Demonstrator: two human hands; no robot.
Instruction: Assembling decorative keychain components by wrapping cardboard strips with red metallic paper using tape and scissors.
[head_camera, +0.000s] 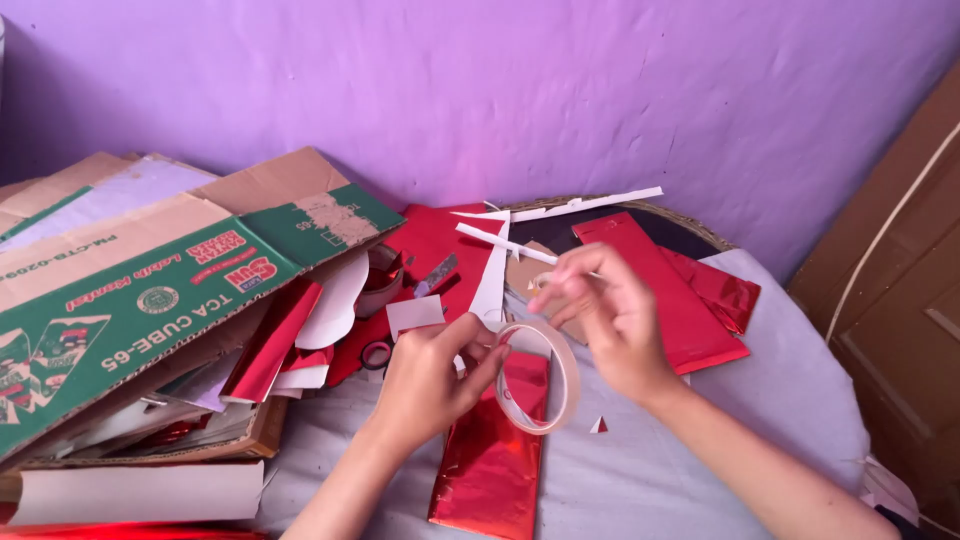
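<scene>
left hand (430, 375) pinches the tape roll (540, 378); right hand (605, 315) pinches its loose end, which needs pulling out over the red foil (490, 465).

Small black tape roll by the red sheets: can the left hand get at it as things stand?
Probably not right away: the left hand is gripping the clear tape roll. The small black roll lies uncovered just beside it, so the path looks free once that hand lets go.

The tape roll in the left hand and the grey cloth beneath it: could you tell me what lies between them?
In the head view, a shiny red foil sheet lies on the grey cloth, directly under the tape roll held by the left hand.
</scene>
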